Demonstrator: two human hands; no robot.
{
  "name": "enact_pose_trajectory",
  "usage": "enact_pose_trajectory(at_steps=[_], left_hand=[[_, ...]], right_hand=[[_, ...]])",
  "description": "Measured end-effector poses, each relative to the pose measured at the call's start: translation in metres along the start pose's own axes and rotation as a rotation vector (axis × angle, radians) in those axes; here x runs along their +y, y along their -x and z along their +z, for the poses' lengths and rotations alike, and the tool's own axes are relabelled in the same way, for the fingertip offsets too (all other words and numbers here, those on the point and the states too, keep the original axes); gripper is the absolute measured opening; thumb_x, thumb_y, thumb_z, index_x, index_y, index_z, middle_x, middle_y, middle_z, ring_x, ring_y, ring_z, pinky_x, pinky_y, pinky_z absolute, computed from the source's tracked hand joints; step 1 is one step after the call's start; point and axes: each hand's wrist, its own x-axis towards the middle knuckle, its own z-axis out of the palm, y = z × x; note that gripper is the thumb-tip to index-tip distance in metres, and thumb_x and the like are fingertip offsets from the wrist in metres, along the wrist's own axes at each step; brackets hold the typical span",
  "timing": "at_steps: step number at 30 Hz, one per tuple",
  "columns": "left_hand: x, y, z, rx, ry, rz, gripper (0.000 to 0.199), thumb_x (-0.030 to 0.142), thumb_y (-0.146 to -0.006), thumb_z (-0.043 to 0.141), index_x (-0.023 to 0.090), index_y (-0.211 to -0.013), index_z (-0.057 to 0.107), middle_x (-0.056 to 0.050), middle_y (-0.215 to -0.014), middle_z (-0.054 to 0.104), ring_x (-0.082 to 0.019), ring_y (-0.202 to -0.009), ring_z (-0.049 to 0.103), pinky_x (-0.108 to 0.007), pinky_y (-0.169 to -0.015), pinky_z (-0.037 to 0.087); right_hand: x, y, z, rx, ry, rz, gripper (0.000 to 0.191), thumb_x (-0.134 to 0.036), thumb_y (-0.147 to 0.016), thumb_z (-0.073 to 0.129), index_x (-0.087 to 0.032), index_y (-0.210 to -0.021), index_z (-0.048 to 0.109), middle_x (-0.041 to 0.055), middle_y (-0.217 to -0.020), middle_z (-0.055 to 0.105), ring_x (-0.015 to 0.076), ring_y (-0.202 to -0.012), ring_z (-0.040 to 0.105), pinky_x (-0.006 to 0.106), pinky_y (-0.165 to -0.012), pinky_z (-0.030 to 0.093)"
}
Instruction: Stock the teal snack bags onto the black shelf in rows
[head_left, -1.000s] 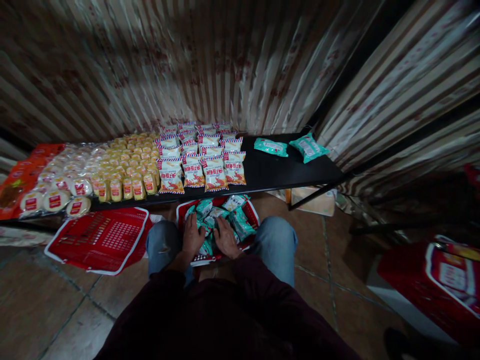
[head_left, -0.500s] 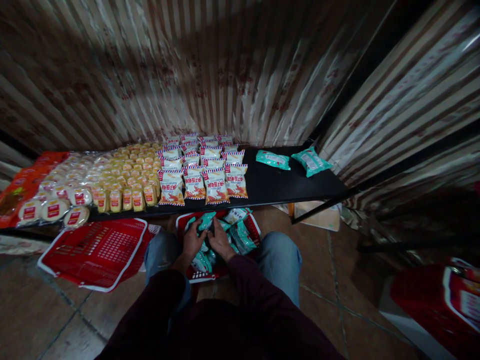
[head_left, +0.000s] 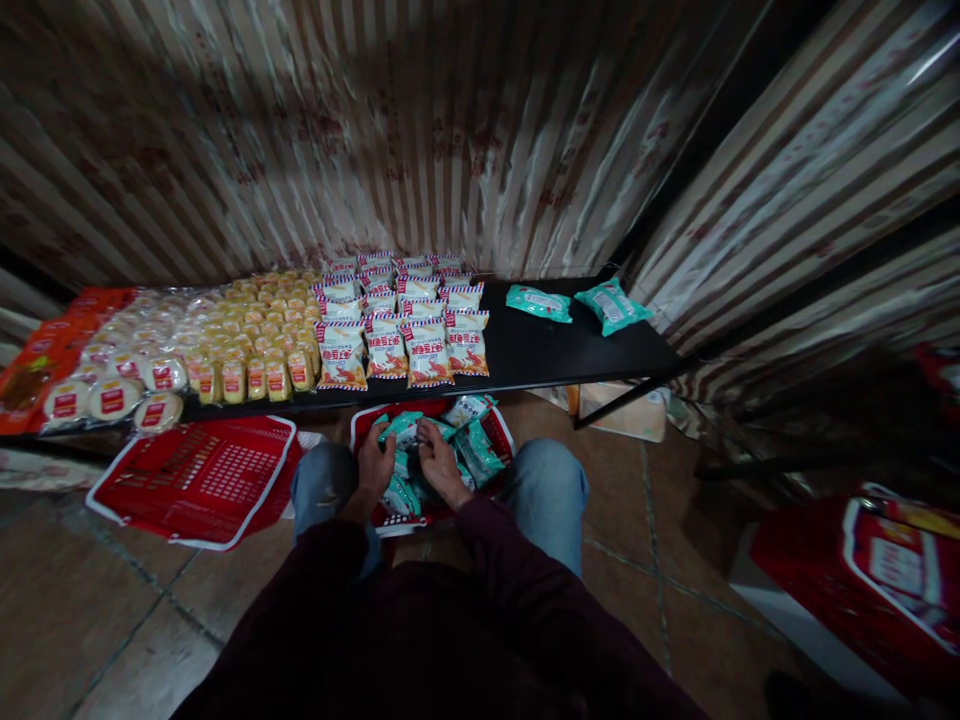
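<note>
Between my knees is a red shopping basket with a white rim, filled with teal snack bags. Just over its far side, a teal snack bag is spread between my two hands. My left hand grips its left end, fingers curled. At the other end my right hand has its fingers bent against the bag, partly hiding it. Two more teal bags, a left one and a right one, lie on the black shelf ahead.
White snack bags stand in rows on the shelf, beside yellow wrapped cakes, round white packs and orange packs. A red basket lies at the left on the tiled floor. Another red basket holds packages at the right.
Both hands have moved slightly apart, and the teal bag between them shows more of its printed face. The whole view has shifted a little.
</note>
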Motion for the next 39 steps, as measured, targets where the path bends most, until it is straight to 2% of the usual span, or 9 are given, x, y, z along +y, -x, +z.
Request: enact_pose_trajectory(at_steps=[3, 8, 14, 20, 24, 30, 32, 36, 39], left_hand=[[0.004, -0.001, -0.009, 0.065, 0.065, -0.016, 0.025, 0.036, -0.083, 0.048, 0.021, -0.097, 0.062, -0.006, -0.096, 0.068, -0.021, -0.092, 0.063, -0.035, -0.087, 0.048], [0.007, -0.004, -0.022, 0.142, 0.264, -0.123, 0.023, 0.039, -0.077, 0.052, 0.021, -0.088, 0.061, -0.002, -0.083, 0.065, -0.018, -0.080, 0.061, -0.029, -0.074, 0.049], [0.014, -0.003, -0.030, 0.146, 0.438, -0.239, 0.026, 0.041, -0.070, 0.057, 0.019, -0.085, 0.060, 0.001, -0.074, 0.062, -0.015, -0.071, 0.058, -0.025, -0.065, 0.047], [0.026, -0.005, -0.039, 0.128, 0.522, -0.265, 0.032, 0.044, -0.071, 0.058, 0.019, -0.090, 0.061, 0.001, -0.076, 0.062, -0.014, -0.068, 0.057, -0.024, -0.062, 0.046], [0.022, -0.008, -0.043, 0.038, 0.550, -0.291, 0.032, 0.047, -0.070, 0.061, 0.021, -0.087, 0.062, 0.002, -0.070, 0.061, -0.013, -0.062, 0.056, -0.024, -0.057, 0.044], [0.010, -0.003, -0.033, -0.185, 0.650, -0.401, 0.045, 0.054, -0.060, 0.073, 0.016, -0.083, 0.062, 0.002, -0.063, 0.061, -0.012, -0.056, 0.056, -0.024, -0.055, 0.045], [0.010, 0.000, -0.028, -0.223, 0.662, -0.421, 0.049, 0.057, -0.061, 0.072, 0.015, -0.083, 0.063, 0.000, -0.065, 0.064, -0.013, -0.058, 0.058, -0.026, -0.057, 0.047], [0.015, 0.005, -0.024, -0.322, 0.679, -0.424, 0.054, 0.059, -0.063, 0.072, 0.015, -0.092, 0.066, -0.005, -0.080, 0.070, -0.018, -0.073, 0.066, -0.029, -0.066, 0.051], [0.014, 0.009, -0.023, -0.446, 0.670, -0.411, 0.055, 0.055, -0.064, 0.075, 0.015, -0.101, 0.066, -0.007, -0.087, 0.072, -0.022, -0.083, 0.068, -0.031, -0.073, 0.053]], right_hand=[[-0.004, 0.002, -0.003, -0.004, -0.026, -0.006, 0.057, -0.009, -0.083, 0.039, -0.022, -0.138, 0.045, 0.0082, -0.122, 0.067, 0.0160, -0.106, 0.066, 0.035, -0.095, 0.051], [-0.006, 0.004, -0.006, 0.100, 0.130, -0.065, 0.045, -0.022, -0.085, 0.048, -0.017, -0.129, 0.055, 0.0117, -0.128, 0.062, 0.0215, -0.119, 0.056, 0.040, -0.106, 0.042], [-0.006, 0.005, -0.010, 0.095, 0.173, -0.049, 0.050, -0.038, -0.085, 0.056, -0.017, -0.130, 0.053, 0.0131, -0.129, 0.060, 0.0247, -0.121, 0.053, 0.042, -0.106, 0.040], [-0.021, 0.002, -0.020, 0.085, 0.254, -0.158, 0.056, -0.043, -0.084, 0.060, -0.017, -0.132, 0.052, 0.0142, -0.135, 0.055, 0.0260, -0.128, 0.047, 0.043, -0.109, 0.037], [-0.037, -0.001, -0.023, -0.035, 0.280, -0.171, 0.056, -0.047, -0.083, 0.061, -0.021, -0.132, 0.053, 0.0110, -0.130, 0.059, 0.0258, -0.122, 0.054, 0.042, -0.105, 0.040], [-0.035, 0.007, -0.012, -0.213, 0.071, 0.010, 0.041, -0.053, -0.089, 0.050, -0.023, -0.114, 0.063, 0.0050, -0.104, 0.072, 0.0210, -0.095, 0.067, 0.033, -0.085, 0.051], [-0.027, 0.013, -0.008, -0.175, 0.088, 0.059, 0.042, -0.055, -0.088, 0.050, -0.020, -0.108, 0.065, 0.0073, -0.100, 0.072, 0.0226, -0.094, 0.067, 0.034, -0.084, 0.050], [-0.013, 0.017, -0.004, 0.025, 0.146, 0.162, 0.048, -0.058, -0.091, 0.041, -0.019, -0.101, 0.067, 0.0108, -0.095, 0.072, 0.0247, -0.093, 0.067, 0.035, -0.083, 0.050], [-0.011, 0.011, -0.007, 0.075, 0.168, 0.190, 0.051, -0.060, -0.091, 0.038, -0.018, -0.097, 0.067, 0.0115, -0.091, 0.073, 0.0250, -0.089, 0.068, 0.036, -0.081, 0.050]])
